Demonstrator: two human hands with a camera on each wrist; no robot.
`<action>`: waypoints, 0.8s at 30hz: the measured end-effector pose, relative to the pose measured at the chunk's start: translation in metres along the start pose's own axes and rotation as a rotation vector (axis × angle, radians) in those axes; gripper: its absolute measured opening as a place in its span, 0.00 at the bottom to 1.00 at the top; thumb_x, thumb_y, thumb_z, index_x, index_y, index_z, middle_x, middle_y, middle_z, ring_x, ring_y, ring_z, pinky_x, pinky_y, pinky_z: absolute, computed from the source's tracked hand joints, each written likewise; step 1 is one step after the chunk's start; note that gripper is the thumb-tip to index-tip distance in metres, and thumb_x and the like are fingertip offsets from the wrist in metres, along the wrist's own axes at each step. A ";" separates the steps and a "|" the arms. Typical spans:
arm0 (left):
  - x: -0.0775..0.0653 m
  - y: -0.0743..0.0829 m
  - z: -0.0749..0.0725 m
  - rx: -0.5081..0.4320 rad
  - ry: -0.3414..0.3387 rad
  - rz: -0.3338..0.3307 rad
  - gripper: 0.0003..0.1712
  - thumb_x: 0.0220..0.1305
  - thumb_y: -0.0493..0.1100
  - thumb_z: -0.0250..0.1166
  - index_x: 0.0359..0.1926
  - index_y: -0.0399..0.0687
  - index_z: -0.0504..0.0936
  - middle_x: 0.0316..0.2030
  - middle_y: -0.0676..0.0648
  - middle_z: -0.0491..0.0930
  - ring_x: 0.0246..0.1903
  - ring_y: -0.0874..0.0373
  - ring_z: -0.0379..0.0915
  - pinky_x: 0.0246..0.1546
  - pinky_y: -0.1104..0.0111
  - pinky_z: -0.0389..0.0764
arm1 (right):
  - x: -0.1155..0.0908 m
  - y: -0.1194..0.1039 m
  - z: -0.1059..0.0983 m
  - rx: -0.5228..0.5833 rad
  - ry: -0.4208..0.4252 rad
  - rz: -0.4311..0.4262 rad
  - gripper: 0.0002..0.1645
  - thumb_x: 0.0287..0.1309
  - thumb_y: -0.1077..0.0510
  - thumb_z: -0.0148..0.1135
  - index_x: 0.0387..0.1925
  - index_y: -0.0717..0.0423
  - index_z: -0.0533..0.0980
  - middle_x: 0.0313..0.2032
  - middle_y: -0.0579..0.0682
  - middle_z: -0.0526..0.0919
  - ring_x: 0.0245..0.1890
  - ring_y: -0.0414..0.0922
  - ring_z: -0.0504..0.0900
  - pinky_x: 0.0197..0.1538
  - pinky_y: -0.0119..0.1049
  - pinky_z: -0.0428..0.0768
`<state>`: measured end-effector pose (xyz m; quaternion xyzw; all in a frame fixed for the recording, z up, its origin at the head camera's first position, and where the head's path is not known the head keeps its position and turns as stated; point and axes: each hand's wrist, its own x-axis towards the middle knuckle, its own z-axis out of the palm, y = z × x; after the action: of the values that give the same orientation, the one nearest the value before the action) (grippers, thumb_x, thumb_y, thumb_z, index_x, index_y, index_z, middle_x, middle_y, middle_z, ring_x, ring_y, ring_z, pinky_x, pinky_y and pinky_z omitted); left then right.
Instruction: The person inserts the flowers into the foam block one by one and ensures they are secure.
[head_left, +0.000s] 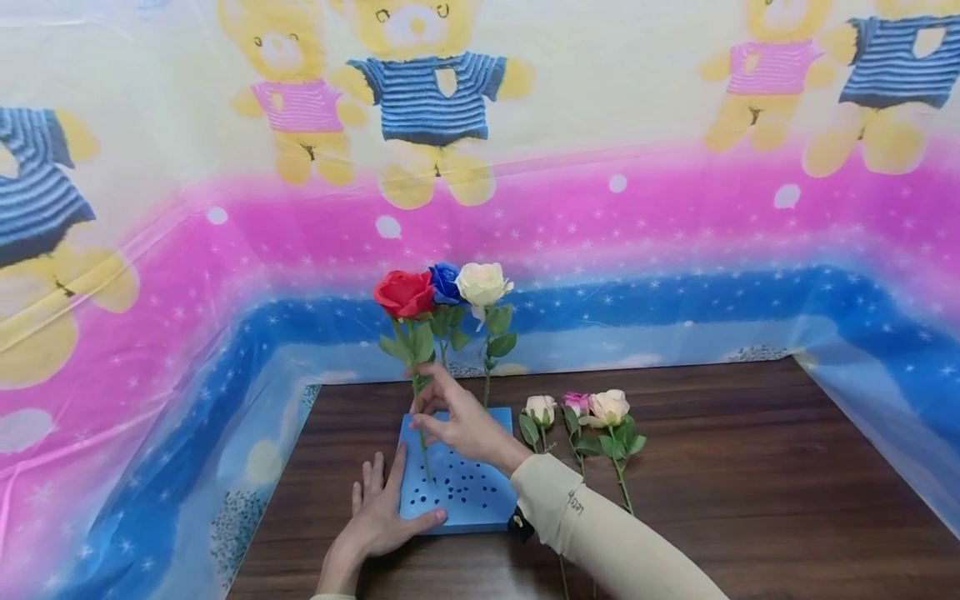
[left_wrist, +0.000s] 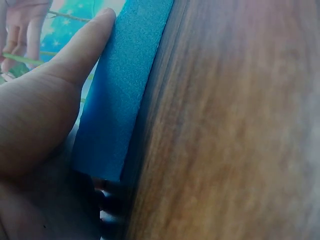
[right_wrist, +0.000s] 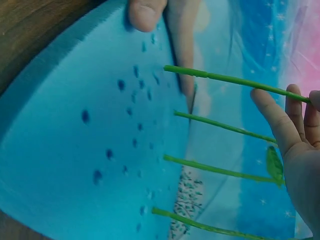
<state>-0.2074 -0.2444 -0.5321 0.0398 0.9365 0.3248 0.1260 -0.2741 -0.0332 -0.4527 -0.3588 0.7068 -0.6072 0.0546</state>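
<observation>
Red rose (head_left: 405, 293): stem (head_left: 425, 457) held between thumb and fingers of the right hand (head_left: 468, 425), bloom above the fingers, lower end below them. I find its long axis close to upright, the top leaning slightly left in the head view. Beneath the grip lies the block (head_left: 472, 528), its upper face pitted with holes (right_wrist: 85, 116); the lower end appears to reach that face, though whether it sits inside a hole or only touches, I cannot tell. In my judgement the coming move turns on this line from fingertips down to hole: a tilt at the grip would carry the end aside. Of the two hands, the right is nearer the rose. The left hand (head_left: 382, 508), gripping nothing, rests against the block with fingers spread along its left side and thumb on its near edge; I take this as bracing. Beyond the right fingers stand the blue rose (head_left: 445, 283) and the white rose (head_left: 486, 285). Off to the right of those fingers, three loose roses (head_left: 609, 408) lie on the table (head_left: 750, 467).
</observation>
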 end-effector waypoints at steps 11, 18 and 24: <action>0.001 0.001 0.001 -0.003 -0.001 -0.001 0.77 0.63 0.76 0.76 0.92 0.47 0.39 0.86 0.20 0.30 0.84 0.20 0.18 0.78 0.22 0.30 | 0.004 0.009 0.004 -0.004 0.023 0.009 0.36 0.83 0.64 0.61 0.80 0.33 0.64 0.49 0.53 0.83 0.53 0.61 0.90 0.47 0.51 0.94; 0.002 0.004 0.002 -0.006 0.001 -0.002 0.77 0.63 0.76 0.76 0.92 0.47 0.39 0.86 0.20 0.30 0.85 0.21 0.18 0.78 0.22 0.30 | 0.006 0.011 0.003 0.003 0.048 0.036 0.36 0.83 0.65 0.61 0.81 0.35 0.64 0.51 0.59 0.83 0.52 0.58 0.90 0.45 0.46 0.94; -0.002 0.004 0.000 -0.005 0.003 -0.014 0.78 0.62 0.75 0.77 0.92 0.47 0.39 0.86 0.20 0.31 0.85 0.21 0.18 0.79 0.22 0.30 | 0.008 0.011 0.005 0.016 0.022 0.024 0.36 0.84 0.65 0.60 0.81 0.35 0.63 0.51 0.64 0.82 0.53 0.62 0.89 0.46 0.54 0.94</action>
<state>-0.2055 -0.2413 -0.5288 0.0325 0.9362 0.3261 0.1268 -0.2822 -0.0418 -0.4612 -0.3431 0.7066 -0.6162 0.0573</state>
